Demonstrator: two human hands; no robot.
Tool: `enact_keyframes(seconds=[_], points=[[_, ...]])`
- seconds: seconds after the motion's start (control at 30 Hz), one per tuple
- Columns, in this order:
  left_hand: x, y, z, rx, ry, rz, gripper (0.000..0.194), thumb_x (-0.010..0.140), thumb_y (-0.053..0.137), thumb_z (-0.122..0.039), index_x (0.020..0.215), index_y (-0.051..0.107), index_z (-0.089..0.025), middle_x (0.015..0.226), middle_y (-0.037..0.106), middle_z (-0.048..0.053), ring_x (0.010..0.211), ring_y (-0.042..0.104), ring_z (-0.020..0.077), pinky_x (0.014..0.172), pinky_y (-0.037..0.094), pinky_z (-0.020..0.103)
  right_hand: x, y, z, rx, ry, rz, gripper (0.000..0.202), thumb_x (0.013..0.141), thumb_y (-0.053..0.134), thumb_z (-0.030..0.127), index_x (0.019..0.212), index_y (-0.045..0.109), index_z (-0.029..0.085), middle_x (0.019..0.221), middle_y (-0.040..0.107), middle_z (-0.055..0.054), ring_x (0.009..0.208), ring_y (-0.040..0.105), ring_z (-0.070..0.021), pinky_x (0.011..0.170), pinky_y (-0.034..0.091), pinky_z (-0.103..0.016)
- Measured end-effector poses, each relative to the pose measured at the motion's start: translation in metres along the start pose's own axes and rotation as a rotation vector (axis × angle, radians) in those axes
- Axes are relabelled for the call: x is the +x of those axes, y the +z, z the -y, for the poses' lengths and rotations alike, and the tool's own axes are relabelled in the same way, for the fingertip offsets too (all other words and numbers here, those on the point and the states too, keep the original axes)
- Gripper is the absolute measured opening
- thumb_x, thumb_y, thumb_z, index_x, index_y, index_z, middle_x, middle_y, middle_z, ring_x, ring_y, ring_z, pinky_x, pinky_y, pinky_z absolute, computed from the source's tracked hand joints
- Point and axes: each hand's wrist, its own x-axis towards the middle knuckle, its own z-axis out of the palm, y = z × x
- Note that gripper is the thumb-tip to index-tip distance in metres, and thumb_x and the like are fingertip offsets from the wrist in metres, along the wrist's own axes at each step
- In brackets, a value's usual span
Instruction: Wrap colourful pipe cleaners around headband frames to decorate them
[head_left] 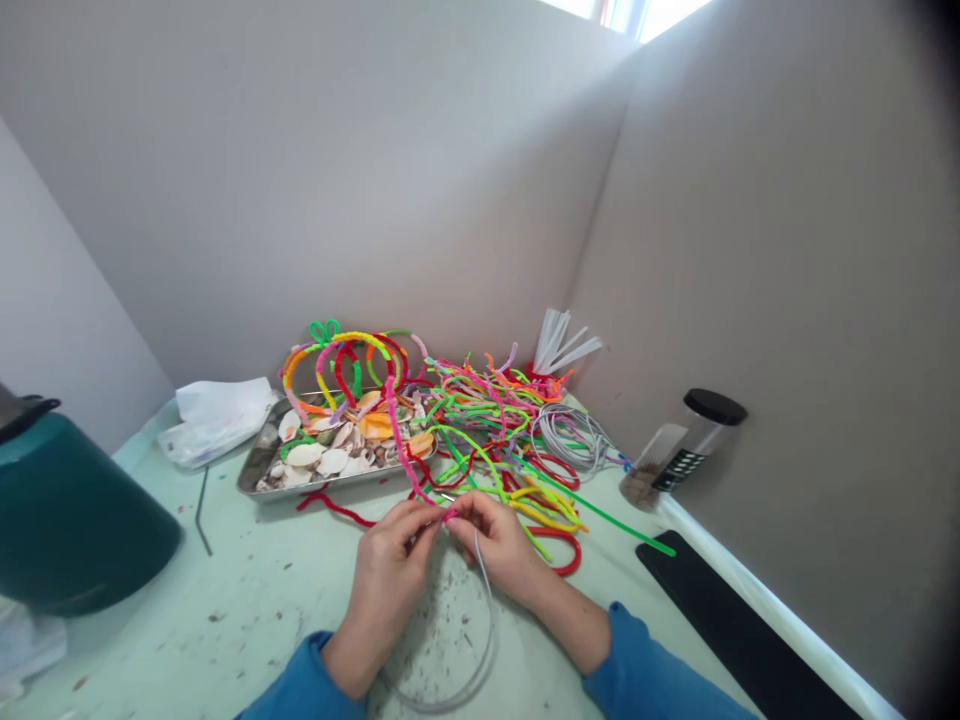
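Note:
My left hand (397, 565) pinches the lower end of a pink pipe cleaner (397, 432) between thumb and fingers. Close beside it, my right hand (501, 543) is also closed on the pink fuzzy end, and the fingertips of both hands nearly meet. From there the pipe cleaner rises up and away, in front of the shell tray. A thin grey wire (491, 625) comes out at my right fingers and curves down in a loop below my hands. How the wire and the pipe cleaner meet is hidden by my fingers.
A metal tray (349, 487) of seashells stands behind, with coloured pipe-cleaner rings (360, 345) over it. Loose pipe cleaners (495, 405) and a grey wire coil (574, 440) lie right. A teal container (82, 510) stands left; a black-lidded jar (682, 450) and black strip (739, 625) are right.

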Motion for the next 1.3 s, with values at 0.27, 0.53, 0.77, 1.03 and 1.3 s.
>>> enact_keyframes(seconds=[0.27,0.53,0.77,1.03,1.3], points=[[-0.0004,0.0013,0.0011,0.001,-0.068,-0.009,0.018,0.079,0.055,-0.021,0.090,0.069,-0.020,0.090,0.071,0.004,0.080,0.065,0.0169,0.070,0.051,0.026,0.0001,0.0000,0.0035,0.005,0.012,-0.004,0.014,0.081,0.056,0.031,0.083,0.056,0.017,0.054,0.046,0.007,0.043,0.042,-0.0072,0.043,0.033,-0.019],[-0.0007,-0.0002,-0.0048,-0.004,-0.167,0.018,0.012,0.078,0.052,-0.022,0.081,0.063,-0.020,0.077,0.069,0.001,0.066,0.063,0.0151,0.057,0.047,0.023,-0.0006,0.0000,0.0035,0.003,0.025,-0.004,0.015,0.080,0.058,0.033,0.081,0.056,0.017,0.057,0.047,0.006,0.044,0.042,-0.0067,0.043,0.033,-0.019],[-0.0014,0.0004,-0.0013,0.036,-0.085,-0.002,0.012,0.079,0.053,-0.020,0.084,0.064,-0.021,0.081,0.069,0.002,0.071,0.064,0.0162,0.064,0.049,0.025,-0.0004,0.0004,0.0041,-0.001,0.019,-0.007,0.016,0.080,0.058,0.033,0.080,0.055,0.017,0.055,0.046,0.007,0.043,0.041,-0.0071,0.043,0.032,-0.020],[-0.0015,0.0004,-0.0009,0.025,0.025,-0.018,0.017,0.080,0.053,-0.017,0.086,0.069,-0.020,0.087,0.070,0.004,0.081,0.065,0.0163,0.072,0.050,0.025,-0.0012,0.0002,0.0025,-0.004,0.020,-0.017,0.014,0.081,0.057,0.032,0.079,0.055,0.018,0.052,0.044,0.007,0.043,0.041,-0.0072,0.043,0.032,-0.020],[-0.0015,0.0005,0.0012,0.020,0.050,0.005,0.020,0.080,0.054,-0.016,0.088,0.071,-0.021,0.090,0.072,0.004,0.083,0.066,0.0171,0.074,0.053,0.027,-0.0002,0.0008,0.0020,0.010,0.030,-0.033,0.016,0.078,0.059,0.033,0.076,0.054,0.018,0.051,0.044,0.008,0.042,0.040,-0.0069,0.043,0.032,-0.019]])
